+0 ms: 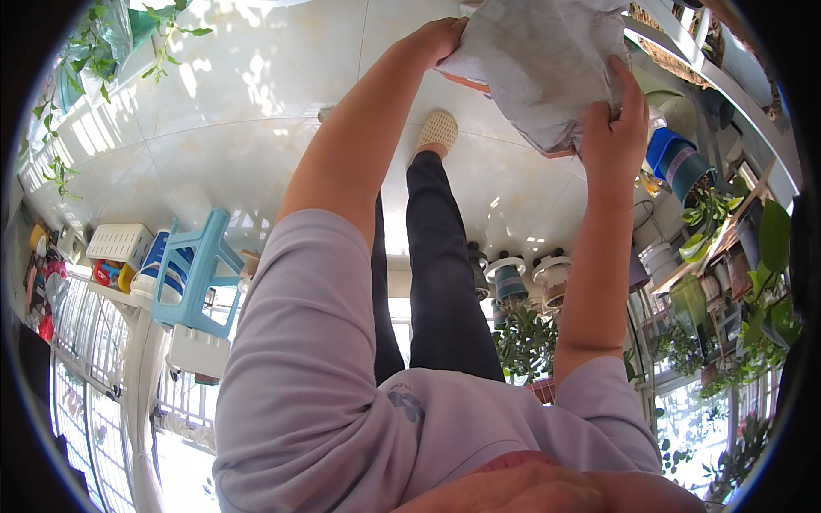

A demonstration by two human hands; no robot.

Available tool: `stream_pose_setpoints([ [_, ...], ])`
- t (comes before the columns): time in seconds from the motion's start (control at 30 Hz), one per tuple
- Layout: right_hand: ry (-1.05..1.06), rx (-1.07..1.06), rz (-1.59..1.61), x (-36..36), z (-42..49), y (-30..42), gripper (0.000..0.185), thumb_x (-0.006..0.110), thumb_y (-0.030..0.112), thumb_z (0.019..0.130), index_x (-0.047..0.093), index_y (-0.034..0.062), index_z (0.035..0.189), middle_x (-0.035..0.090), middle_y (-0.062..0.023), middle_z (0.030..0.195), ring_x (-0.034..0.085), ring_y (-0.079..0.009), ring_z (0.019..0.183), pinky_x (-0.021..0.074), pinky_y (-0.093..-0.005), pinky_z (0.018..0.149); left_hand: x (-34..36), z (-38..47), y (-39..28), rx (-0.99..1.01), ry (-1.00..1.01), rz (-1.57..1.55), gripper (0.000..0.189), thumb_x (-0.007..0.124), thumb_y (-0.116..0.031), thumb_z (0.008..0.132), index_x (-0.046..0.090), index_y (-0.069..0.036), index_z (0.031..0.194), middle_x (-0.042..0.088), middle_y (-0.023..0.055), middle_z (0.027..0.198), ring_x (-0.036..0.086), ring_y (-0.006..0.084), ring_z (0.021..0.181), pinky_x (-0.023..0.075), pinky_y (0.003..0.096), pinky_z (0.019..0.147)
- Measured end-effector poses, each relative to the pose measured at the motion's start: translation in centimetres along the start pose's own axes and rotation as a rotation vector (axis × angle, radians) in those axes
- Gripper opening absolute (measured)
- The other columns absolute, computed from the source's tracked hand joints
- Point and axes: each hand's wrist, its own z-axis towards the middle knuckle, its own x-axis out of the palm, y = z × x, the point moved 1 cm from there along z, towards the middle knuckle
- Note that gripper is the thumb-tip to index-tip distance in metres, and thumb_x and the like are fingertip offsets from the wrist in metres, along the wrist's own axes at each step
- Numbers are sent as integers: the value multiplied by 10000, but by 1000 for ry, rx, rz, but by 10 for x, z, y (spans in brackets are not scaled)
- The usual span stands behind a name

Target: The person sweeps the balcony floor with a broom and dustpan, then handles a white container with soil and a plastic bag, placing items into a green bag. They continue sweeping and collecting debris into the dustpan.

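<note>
A crumpled grey-white bag (545, 70), likely plastic or paper, hangs in front of me at the top of the view. Orange shows along its lower edges. My left hand (439, 42) grips its left corner, the fingers mostly hidden around the far side. At the bag's right side, my right hand (614, 118) pinches the material, with the index finger stretched along the edge. Both arms reach forward over the tiled floor. The bag's top runs out of view, and I cannot tell what is inside it.
Right of me, a blue pot (667, 151) and a dark green plant pot (689, 173) stand near a white rack (737, 96). Behind stand a light-blue plastic stool (192, 276), a blue-and-white bucket (160, 269) and several potted plants (526, 336). Leafy stems (90, 58) hang at upper left.
</note>
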Motion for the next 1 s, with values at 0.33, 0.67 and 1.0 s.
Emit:
stream_pose_setpoints([
  [0.33, 75, 247, 67, -11, 79, -75, 553, 558, 207, 825, 557, 149, 1375, 694, -109, 1095, 660, -230, 975, 489, -326, 868, 3, -3, -9, 124, 60, -324, 498, 456, -376, 999, 601, 44, 1224, 664, 184, 1163, 638, 272, 1043, 478, 387, 909],
  [0.67, 160, 540, 1083, -50, 78, -69, 553, 628, 297, 944, 487, 21, 1402, 589, -78, 1271, 598, -187, 1049, 473, -341, 861, -23, -44, -58, 60, 255, -934, 338, 464, -263, 1017, 587, -10, 1207, 660, 127, 1152, 655, 251, 1017, 521, 371, 929],
  [1.0, 41, 506, 820, -44, 49, -73, 355, 684, 131, 908, 579, -41, 1201, 688, -86, 977, 654, -139, 875, 512, -258, 737, -72, -73, -74, 92, 226, -770, 381, 571, -185, 968, 492, -56, 1317, 652, 69, 965, 661, 181, 830, 589, 346, 792],
])
